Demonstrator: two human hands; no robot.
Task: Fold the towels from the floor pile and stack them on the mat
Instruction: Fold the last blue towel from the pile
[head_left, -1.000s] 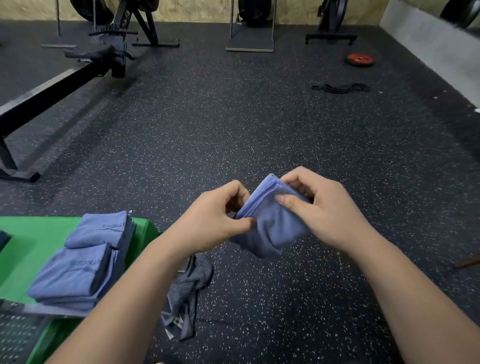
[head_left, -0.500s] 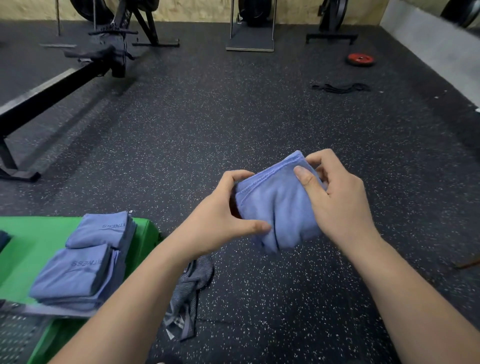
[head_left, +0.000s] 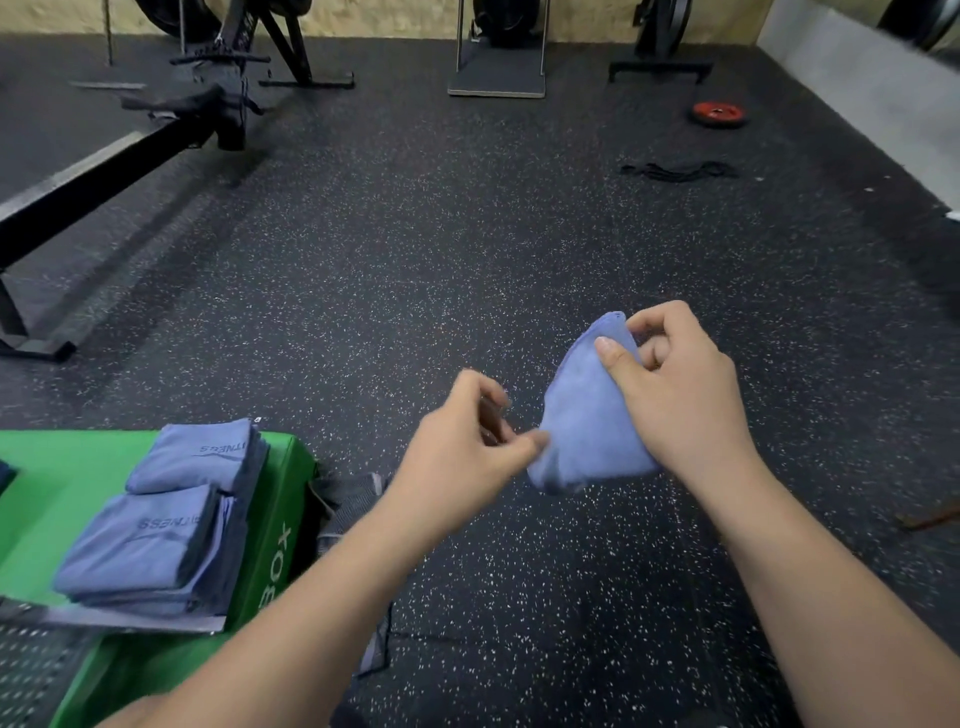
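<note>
Left hand (head_left: 462, 441) blurred, grip unclear; right hand (head_left: 675, 395) pinches towel (head_left: 582, 431).

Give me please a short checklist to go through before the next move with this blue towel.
1. Right hand grips blue towel: ok.
2. Left hand pinches its lower corner: cannot tell, blurred.
3. Towel folded flat: not ok, bunched.
4. Folded stack on green mat looks steady: ok.
5. Floor pile finished: not ok, grey towel lies beside mat.
</note>
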